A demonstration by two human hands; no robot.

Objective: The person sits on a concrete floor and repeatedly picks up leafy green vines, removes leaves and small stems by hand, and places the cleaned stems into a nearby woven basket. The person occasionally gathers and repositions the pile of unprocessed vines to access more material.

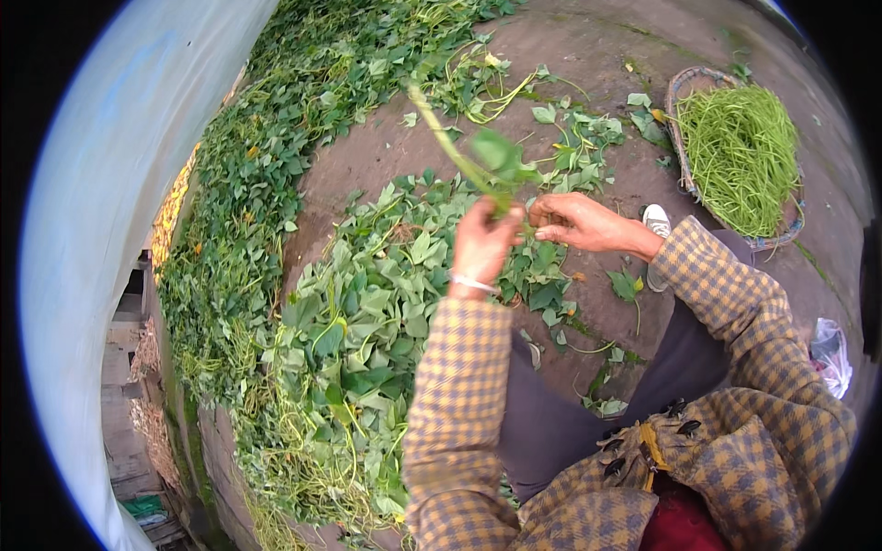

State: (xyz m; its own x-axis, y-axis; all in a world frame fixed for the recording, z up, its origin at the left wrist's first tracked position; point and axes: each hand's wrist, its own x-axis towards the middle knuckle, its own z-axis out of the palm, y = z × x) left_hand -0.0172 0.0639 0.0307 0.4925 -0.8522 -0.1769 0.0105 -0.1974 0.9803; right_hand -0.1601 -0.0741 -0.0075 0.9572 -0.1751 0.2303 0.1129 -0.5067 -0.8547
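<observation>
My left hand [482, 237] is closed around a leafy green vine stem [451, 148], whose thick pale end points up and away, slightly blurred. Close beside it on the right, my right hand [579, 220] has its thumb and fingertips pinched together at the base of the same sprig; whether they grip a part of it is hard to tell. Below the hands lies a broad heap of cut green leaves [372, 303]. More loose vines [572, 148] are scattered on the ground beyond my hands.
A long bank of leafy vines [227, 227] runs along the left and top. At the upper right, a woven basket [679, 148] holds thin green stems [741, 158]. A clear plastic bag [830, 355] lies at the right. Whitish sheeting [117, 172] hangs at the left.
</observation>
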